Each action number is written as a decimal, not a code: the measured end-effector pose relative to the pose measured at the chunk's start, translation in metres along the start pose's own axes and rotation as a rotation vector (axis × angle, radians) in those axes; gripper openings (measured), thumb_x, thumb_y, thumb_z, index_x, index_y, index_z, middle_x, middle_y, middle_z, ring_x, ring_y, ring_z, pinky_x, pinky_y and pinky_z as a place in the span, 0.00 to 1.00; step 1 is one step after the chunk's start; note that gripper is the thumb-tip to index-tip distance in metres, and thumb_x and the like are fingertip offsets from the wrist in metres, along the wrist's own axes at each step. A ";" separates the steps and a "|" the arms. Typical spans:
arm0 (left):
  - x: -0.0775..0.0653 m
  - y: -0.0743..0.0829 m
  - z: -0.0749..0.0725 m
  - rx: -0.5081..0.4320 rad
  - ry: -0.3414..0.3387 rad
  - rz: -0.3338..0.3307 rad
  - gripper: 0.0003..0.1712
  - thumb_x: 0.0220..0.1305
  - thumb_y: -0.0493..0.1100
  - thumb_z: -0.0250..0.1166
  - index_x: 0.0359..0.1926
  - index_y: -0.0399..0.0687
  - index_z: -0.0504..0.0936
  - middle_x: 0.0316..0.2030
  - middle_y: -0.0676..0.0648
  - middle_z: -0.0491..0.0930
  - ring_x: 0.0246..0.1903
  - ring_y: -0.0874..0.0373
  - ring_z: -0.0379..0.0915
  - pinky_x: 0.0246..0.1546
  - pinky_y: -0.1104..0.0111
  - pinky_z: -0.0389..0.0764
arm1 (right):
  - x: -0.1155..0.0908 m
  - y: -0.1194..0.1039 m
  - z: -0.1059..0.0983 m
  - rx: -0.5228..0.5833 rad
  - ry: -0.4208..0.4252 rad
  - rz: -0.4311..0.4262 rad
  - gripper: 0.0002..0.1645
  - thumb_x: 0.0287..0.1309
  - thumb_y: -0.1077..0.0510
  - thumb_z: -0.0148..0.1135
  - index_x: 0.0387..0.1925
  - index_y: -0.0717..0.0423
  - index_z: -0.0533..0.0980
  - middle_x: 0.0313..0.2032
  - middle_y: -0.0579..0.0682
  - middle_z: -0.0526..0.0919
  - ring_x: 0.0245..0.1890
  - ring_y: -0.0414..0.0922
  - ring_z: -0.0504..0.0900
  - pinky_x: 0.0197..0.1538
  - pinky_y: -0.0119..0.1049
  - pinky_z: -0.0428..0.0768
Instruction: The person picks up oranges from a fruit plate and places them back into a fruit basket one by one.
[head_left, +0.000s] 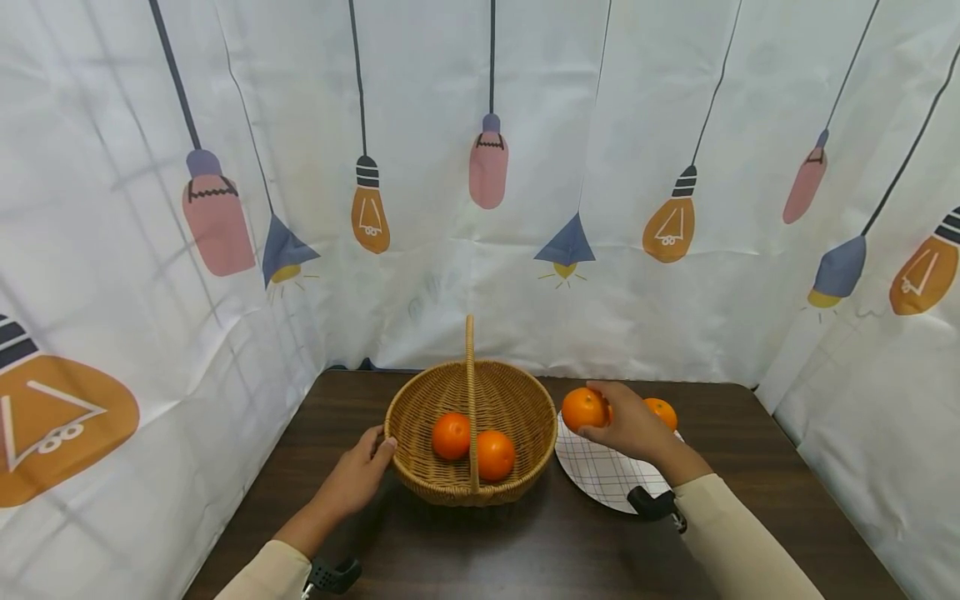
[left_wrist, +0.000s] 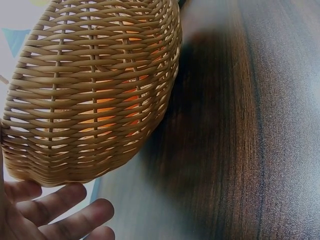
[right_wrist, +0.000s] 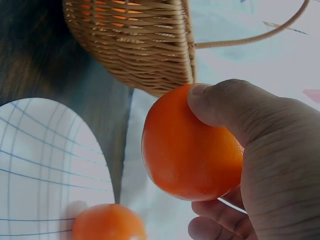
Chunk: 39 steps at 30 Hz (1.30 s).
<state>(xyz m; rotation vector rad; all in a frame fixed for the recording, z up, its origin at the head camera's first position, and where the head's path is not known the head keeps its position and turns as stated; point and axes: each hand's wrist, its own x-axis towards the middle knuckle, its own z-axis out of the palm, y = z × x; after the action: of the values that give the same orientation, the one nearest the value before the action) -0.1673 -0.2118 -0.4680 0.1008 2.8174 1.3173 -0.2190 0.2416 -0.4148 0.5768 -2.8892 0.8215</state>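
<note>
My right hand (head_left: 633, 425) grips an orange (head_left: 582, 409) between thumb and fingers, raised above the left part of a white plate (head_left: 600, 471) with a thin grid pattern. In the right wrist view the thumb presses on this orange (right_wrist: 187, 150), with fingers behind it. Another orange (head_left: 662, 412) sits on the plate, partly hidden by that hand. A wicker basket (head_left: 480, 497) with a tall handle stands left of the plate, holding two oranges, one (head_left: 452, 436) behind the other (head_left: 496, 455). My left hand (head_left: 358, 477) holds the basket's left rim, fingers against its outer side.
A dark wooden table (head_left: 450, 558) carries the basket and plate. A white curtain (head_left: 435, 300) printed with hanging lamps encloses its back and sides. The basket's handle (head_left: 471, 375) arches over the opening from front to back.
</note>
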 end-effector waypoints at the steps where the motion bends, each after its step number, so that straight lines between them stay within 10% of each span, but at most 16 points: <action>1: 0.000 0.000 0.000 0.001 -0.001 0.001 0.36 0.83 0.57 0.47 0.76 0.35 0.58 0.65 0.32 0.73 0.64 0.38 0.70 0.61 0.41 0.71 | 0.000 -0.001 -0.001 -0.003 0.002 -0.002 0.50 0.54 0.47 0.79 0.72 0.62 0.66 0.66 0.63 0.72 0.56 0.57 0.78 0.52 0.55 0.81; 39: 0.001 0.002 -0.002 0.026 -0.020 -0.036 0.39 0.82 0.60 0.45 0.77 0.35 0.55 0.67 0.28 0.70 0.65 0.34 0.69 0.60 0.38 0.70 | 0.032 -0.047 0.004 0.023 -0.012 -0.065 0.49 0.53 0.46 0.79 0.71 0.57 0.68 0.63 0.54 0.75 0.53 0.49 0.78 0.55 0.49 0.79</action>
<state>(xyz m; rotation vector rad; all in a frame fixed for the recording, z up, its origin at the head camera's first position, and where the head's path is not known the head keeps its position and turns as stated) -0.1678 -0.2117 -0.4650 0.0634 2.8059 1.2660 -0.2306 0.1922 -0.3894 0.6771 -2.8587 0.8457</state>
